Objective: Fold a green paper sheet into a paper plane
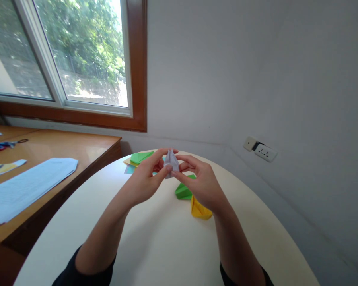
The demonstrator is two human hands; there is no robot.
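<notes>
A small piece of folded white paper (171, 162), narrowing to a point at the top, is held up above the table. My left hand (147, 176) pinches it from the left, with the thumb on its lower front and a finger over its top. From the other side my right hand (200, 178) grips its lower right edge between thumb and fingers. Behind and below my right hand lies a green folded paper shape (183, 192), partly covered. A yellow folded paper shape (200, 209) sits beside it, under my right wrist.
Green, yellow and light blue papers (141, 157) lie at the far edge of the round white table (155, 242). On the wooden desk (86, 147) at left are white sheets (32, 186) and scissors (8, 144). A wall socket (265, 152) is at right.
</notes>
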